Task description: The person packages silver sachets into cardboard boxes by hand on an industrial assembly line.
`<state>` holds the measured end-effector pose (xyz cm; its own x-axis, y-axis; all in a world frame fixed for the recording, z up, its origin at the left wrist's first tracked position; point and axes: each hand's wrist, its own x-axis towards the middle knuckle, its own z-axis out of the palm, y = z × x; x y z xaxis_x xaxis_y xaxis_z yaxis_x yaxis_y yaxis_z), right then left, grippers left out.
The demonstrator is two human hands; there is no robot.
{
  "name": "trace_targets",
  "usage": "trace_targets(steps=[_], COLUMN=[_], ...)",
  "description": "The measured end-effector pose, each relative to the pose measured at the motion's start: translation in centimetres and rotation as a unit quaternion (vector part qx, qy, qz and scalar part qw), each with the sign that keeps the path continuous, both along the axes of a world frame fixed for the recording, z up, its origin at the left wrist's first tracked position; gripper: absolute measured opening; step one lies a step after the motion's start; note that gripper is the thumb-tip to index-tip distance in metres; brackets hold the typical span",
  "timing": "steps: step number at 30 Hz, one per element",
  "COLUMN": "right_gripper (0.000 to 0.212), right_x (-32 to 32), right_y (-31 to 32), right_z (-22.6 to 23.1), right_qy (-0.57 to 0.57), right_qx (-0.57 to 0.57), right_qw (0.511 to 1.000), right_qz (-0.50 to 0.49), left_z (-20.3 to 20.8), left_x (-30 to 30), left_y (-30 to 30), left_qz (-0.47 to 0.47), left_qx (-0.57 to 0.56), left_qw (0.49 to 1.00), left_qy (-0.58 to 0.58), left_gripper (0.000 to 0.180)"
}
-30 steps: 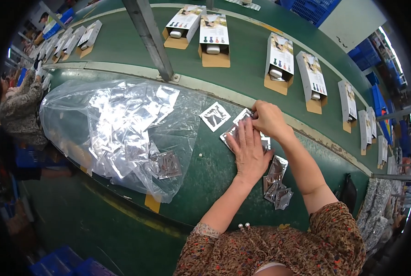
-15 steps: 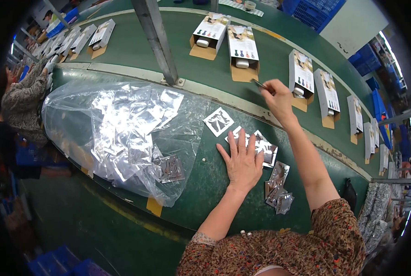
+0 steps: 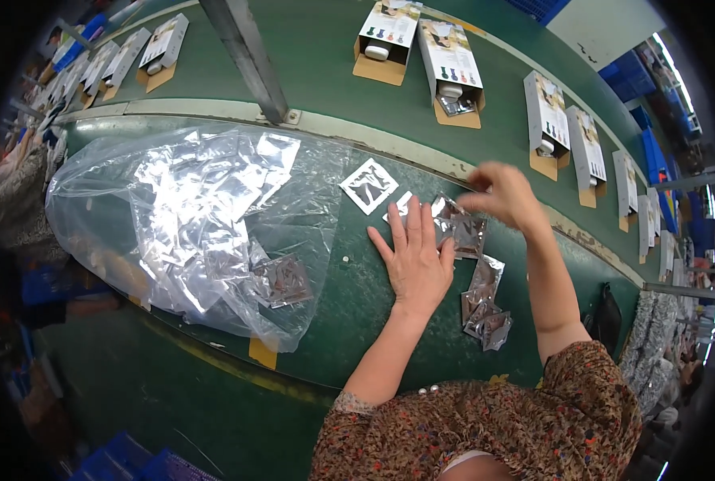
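Note:
My left hand lies flat, fingers spread, over a small group of silver foil sachets on the green bench. Just above the right side of that group is my right hand, its thumb and bent fingers apart with nothing visible between them. One white-edged sachet lies by itself to the left of the group. Nearer me, several sachets overlap in a small pile. Beyond the bench, an open carton has a silver sachet at its mouth, beside a white rounded item.
A clear plastic bag full of silver sachets covers the bench's left side. More open cartons line the green belt behind a raised metal edge. A metal post rises at the bench's far edge. A black pouch is at the right.
My right hand has drawn back from the carton to the sachets. The sachet it held is now at the carton's mouth. My left hand stays on the group.

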<state>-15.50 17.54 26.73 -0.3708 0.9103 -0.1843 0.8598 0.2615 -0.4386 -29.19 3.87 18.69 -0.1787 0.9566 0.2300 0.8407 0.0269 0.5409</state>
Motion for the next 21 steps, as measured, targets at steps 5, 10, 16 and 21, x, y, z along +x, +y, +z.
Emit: trace_targets(steps=[5, 10, 16, 21], right_gripper=[0.040, 0.020, 0.009, 0.004], right_x=[5.3, 8.3, 2.4, 6.2], right_y=[-5.7, -6.2, 2.8, 13.2], right_z=[-1.1, 1.9, 1.5, -7.1], right_qy=[0.009, 0.129, 0.203, -0.072], right_qx=[-0.003, -0.010, 0.374, 0.405], right_qw=[1.000, 0.990, 0.903, 0.909], right_qz=[0.006, -0.052, 0.053, 0.063], left_z=[-0.5, 2.5, 4.0, 1.5], left_x=[3.3, 4.7, 4.8, 8.2], left_y=[-0.9, -3.7, -3.4, -2.3], left_qz=[0.011, -0.003, 0.000, -0.035], left_qx=[0.004, -0.006, -0.006, -0.022], left_qw=[1.000, 1.000, 1.000, 0.999], left_qy=[-0.011, -0.015, -0.014, -0.016], left_gripper=[0.070, 0.069, 0.059, 0.053])
